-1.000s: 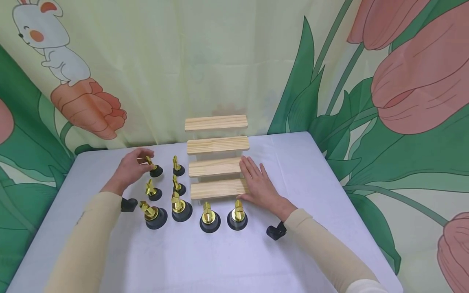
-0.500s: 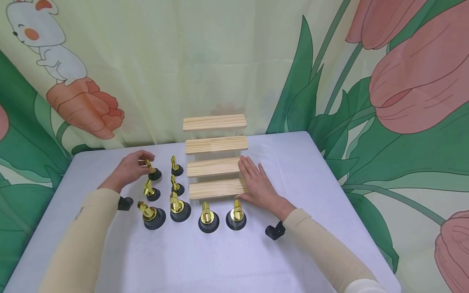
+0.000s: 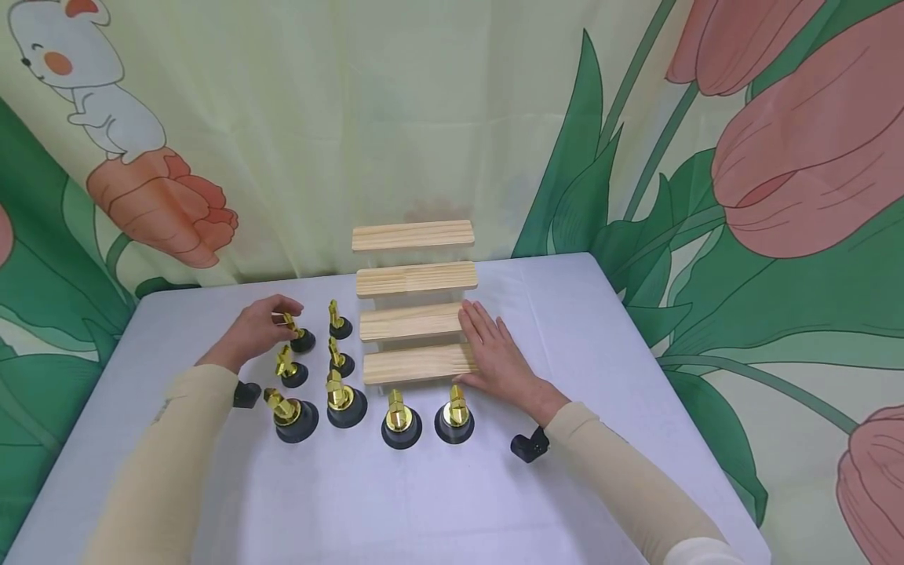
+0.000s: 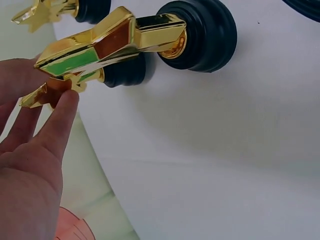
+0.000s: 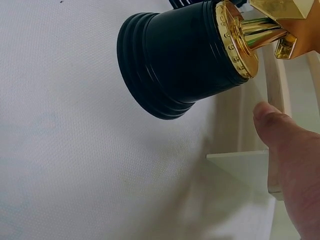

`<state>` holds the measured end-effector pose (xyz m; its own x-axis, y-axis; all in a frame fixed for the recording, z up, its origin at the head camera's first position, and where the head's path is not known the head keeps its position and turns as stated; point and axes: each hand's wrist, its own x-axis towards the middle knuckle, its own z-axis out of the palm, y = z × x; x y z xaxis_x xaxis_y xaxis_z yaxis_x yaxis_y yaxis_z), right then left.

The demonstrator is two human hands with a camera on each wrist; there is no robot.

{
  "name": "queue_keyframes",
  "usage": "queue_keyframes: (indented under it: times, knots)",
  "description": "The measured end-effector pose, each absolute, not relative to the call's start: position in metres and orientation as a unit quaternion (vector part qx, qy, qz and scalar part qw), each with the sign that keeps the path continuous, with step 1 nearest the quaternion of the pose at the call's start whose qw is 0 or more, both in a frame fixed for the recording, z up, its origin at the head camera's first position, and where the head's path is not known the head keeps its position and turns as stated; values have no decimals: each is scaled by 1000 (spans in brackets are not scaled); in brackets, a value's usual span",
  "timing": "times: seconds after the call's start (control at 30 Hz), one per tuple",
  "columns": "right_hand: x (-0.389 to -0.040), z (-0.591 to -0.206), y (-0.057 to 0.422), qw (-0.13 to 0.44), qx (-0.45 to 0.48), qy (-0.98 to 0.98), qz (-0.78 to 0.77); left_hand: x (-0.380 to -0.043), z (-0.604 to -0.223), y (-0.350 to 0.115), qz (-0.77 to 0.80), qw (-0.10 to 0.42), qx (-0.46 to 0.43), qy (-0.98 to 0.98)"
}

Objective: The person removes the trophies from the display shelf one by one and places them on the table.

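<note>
My left hand [image 3: 253, 334] pinches the gold star top of a small star trophy [image 3: 304, 340] at the back left of the group. That trophy's black base stands close over the white cloth. In the left wrist view, fingers [image 4: 59, 122] are on the gold star, behind a nearer trophy [image 4: 197, 37]. My right hand [image 3: 500, 359] lies with straight fingers on the right ends of the lower boards of a stepped wooden shelf [image 3: 417, 281]. The right wrist view shows its thumb [image 5: 285, 132] beside the shelf, close to a larger trophy [image 5: 175, 55].
More small trophies [image 3: 340, 323] stand left of the shelf. Several larger ones line up in front, including a left one [image 3: 297, 424] and a middle one [image 3: 401, 428]. A printed curtain [image 3: 417, 118] hangs behind the white-covered table [image 3: 395, 510].
My left hand shifts slightly right and toward me, and the small trophy in its fingers moves a little right with it. The right hand stays on the shelf.
</note>
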<state>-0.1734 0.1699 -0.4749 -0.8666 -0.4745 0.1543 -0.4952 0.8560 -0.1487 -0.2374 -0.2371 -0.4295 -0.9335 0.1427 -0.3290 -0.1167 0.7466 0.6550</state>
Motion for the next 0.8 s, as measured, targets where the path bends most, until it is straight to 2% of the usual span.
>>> queue_keyframes:
  times: [0.8]
  knots:
    - [-174,-477,172,57,259,-960,94,-239,-428,-238,334,163,11,928]
